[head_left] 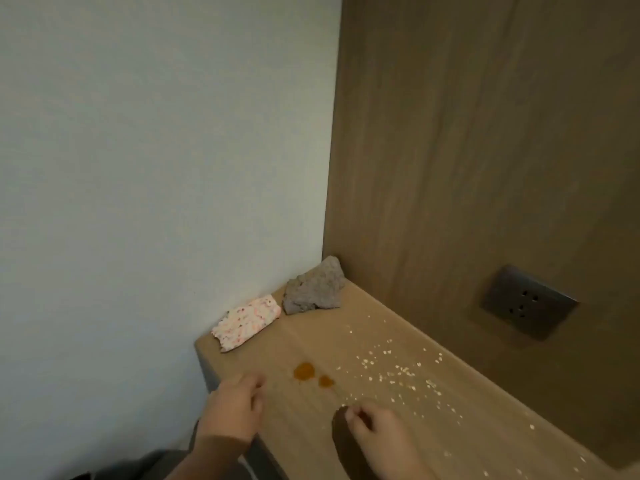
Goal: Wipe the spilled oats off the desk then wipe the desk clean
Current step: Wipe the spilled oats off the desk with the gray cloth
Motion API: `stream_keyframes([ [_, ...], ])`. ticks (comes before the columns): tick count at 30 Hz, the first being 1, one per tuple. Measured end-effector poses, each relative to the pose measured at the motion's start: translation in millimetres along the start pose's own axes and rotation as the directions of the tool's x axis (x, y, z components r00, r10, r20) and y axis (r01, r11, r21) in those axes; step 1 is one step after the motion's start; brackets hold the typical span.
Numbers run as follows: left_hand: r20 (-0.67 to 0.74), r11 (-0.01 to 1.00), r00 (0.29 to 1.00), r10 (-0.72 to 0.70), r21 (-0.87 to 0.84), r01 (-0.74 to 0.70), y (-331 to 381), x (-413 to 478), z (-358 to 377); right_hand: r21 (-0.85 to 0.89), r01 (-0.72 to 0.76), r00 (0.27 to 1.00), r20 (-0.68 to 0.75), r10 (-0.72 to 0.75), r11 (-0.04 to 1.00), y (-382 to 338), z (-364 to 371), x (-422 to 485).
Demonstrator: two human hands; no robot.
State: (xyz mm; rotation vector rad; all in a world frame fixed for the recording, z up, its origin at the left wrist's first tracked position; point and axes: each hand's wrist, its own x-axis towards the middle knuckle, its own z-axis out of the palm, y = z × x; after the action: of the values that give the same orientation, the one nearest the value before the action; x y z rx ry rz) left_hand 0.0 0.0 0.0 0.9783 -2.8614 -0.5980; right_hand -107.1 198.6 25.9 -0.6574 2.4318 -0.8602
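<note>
- Surface: light-brown wooden desk (311, 344), set into a corner between a pale painted wall (156, 168) on the left and a brown wood-grain back panel (485, 133).
- Spill: pale loose oat flakes (398, 370) lie scattered across the desk's middle and right, thinning toward the near right edge. No swept lane or gathered pile shows among them.
- Second mark: two orange-brown wet stains (304, 371), a larger one touching a smaller, sit just left of the oats and between the two hands and the cloths.
- Cloths: a folded white cloth with pink speckles (246, 322) lies along the wall edge. A crumpled grey cloth (315, 289) sits just beside it, pushed into the far corner. Neither is touched; both lie apart from the hands.
- Left hand (232, 410): at the desk's near left edge, fingers loosely curled and relaxed, nothing in it.
- Right hand (381, 434): low over the desk at the near fringe of the oats, fingers curled under. A dark patch lies beside it — shadow or a held item, I cannot tell which, so its grasp is undetermined.
- Fixture: dark square wall socket (528, 301) in the back panel, above the spill.
- Progress, as judged: nothing completed. Oats not cleared, stains not wiped, no cloth taken up — the whole job remains, starting with picking a cloth.
</note>
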Motion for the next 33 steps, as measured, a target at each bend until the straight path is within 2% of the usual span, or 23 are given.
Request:
stream_keyframes([
  [5, -0.018, 0.989, 1.000, -0.022, 0.149, 0.025, 8.3, 42.2, 22.5, -0.063, 0.139, 0.990, 0.019, -0.138, 0.988, -14.3, -7.9, 55.3],
  [8, -0.050, 0.974, 0.998, -0.045, 0.222, 0.055, -0.5, 40.5, 36.6, -0.162, 0.220, 0.976, 0.030, -0.218, 0.962, -24.2, -11.4, 86.9],
  [13, -0.145, 0.976, 0.989, -0.030, 0.209, 0.061, -1.4, 40.9, 47.3, -0.486, 0.340, 0.898, -0.086, -0.431, 0.805, -48.5, -16.6, 154.4],
  [16, -0.170, 0.982, 0.984, -0.047, 0.172, 0.076, -1.8, 41.7, 47.0, -0.645, 0.368, 0.858, -0.041, -0.512, 0.669, -68.3, -20.3, 204.9],
  [17, -0.169, 0.983, 0.984, -0.051, 0.167, 0.080, -1.4, 42.1, 47.0, -0.655, 0.386, 0.863, 0.007, -0.506, 0.650, -72.1, -18.7, 223.0],
  [20, -0.197, 0.985, 0.980, -0.031, 0.160, 0.063, -4.9, 42.2, 50.6, -0.579, 0.401, 0.915, 0.215, -0.342, 0.710, -74.1, -7.8, 262.9],
  [22, -0.198, 0.985, 0.980, -0.028, 0.159, 0.060, -6.7, 41.7, 50.2, -0.625, 0.381, 0.922, 0.198, -0.334, 0.681, -67.9, -5.9, 260.5],
  [24, -0.191, 0.985, 0.981, -0.038, 0.156, 0.069, -6.0, 41.1, 49.5, -0.717, 0.373, 0.907, 0.149, -0.393, 0.588, -57.5, -9.1, 236.3],
  [27, -0.184, 0.986, 0.981, -0.063, 0.143, 0.090, -3.3, 40.7, 48.2, -0.686, 0.518, 0.804, 0.188, -0.564, 0.510, -38.5, -8.8, 176.9],
  [30, -0.204, 0.986, 0.977, -0.055, 0.141, 0.085, -3.9, 41.3, 48.2, -0.678, 0.555, 0.748, 0.151, -0.647, 0.483, -28.7, -5.0, 183.1],
  [31, -0.213, 0.987, 0.976, -0.049, 0.142, 0.081, -4.6, 41.3, 49.5, -0.675, 0.534, 0.773, 0.147, -0.617, 0.508, -33.1, -3.6, 199.0],
  [33, -0.221, 0.986, 0.974, -0.046, 0.147, 0.079, -6.0, 41.2, 52.1, -0.632, 0.419, 0.860, 0.046, -0.509, 0.651, -47.3, 3.9, 234.2],
])
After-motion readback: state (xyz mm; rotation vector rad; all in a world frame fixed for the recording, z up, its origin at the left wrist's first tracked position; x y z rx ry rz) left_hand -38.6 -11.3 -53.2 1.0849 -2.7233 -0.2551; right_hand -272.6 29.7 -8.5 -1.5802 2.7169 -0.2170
